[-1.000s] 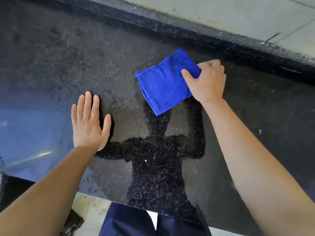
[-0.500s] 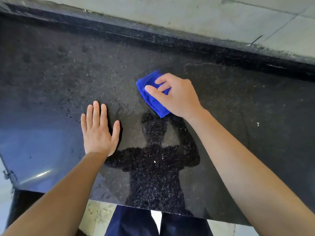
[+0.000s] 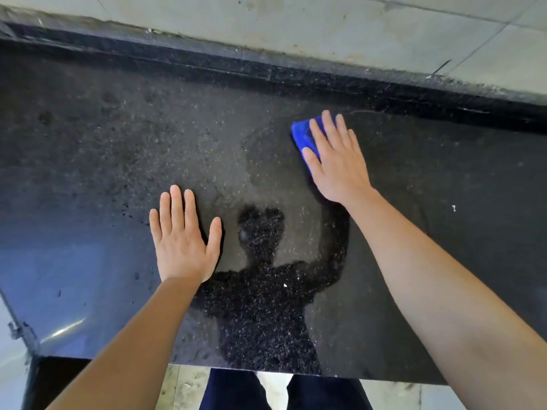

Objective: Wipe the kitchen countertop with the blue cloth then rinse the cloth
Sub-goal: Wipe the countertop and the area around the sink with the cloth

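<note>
Counter: dark speckled stone (image 3: pixel 118 149) fills most of the view. It is glossy, and my reflection (image 3: pixel 260 291) shows in it at 6 o'clock.
Far edge: a raised black lip (image 3: pixel 207 63) runs across 12 o'clock, with a pale wall (image 3: pixel 296 25) above it.
Near edge: the front edge crosses at 6 o'clock, with floor (image 3: pixel 183 389) and my dark trousers (image 3: pixel 236 392) below it.
Left edge: the slab's corner sits at 8 o'clock.
Open room: bare stone stretches to 9 and 10 o'clock of my left hand and to 3 o'clock of my right hand. A white speck (image 3: pixel 453 208) lies out at 3 o'clock.
Right hand: my right hand (image 3: pixel 337 164) lies flat, fingers straight and a little spread, pointing to 12 o'clock. It presses down on the cloth, near the lip but apart from it.
Cloth: the blue cloth (image 3: pixel 305 137) is at 1 o'clock of the view, on the stone under my right palm and fingers. One part shows at the hand's 10 o'clock, above the thumb; the rest is hidden.
Left hand: my left hand (image 3: pixel 180 241) lies flat on bare stone at 7 o'clock, fingers straight, thumb out, holding nothing. The cloth is well apart, at its 2 o'clock.
</note>
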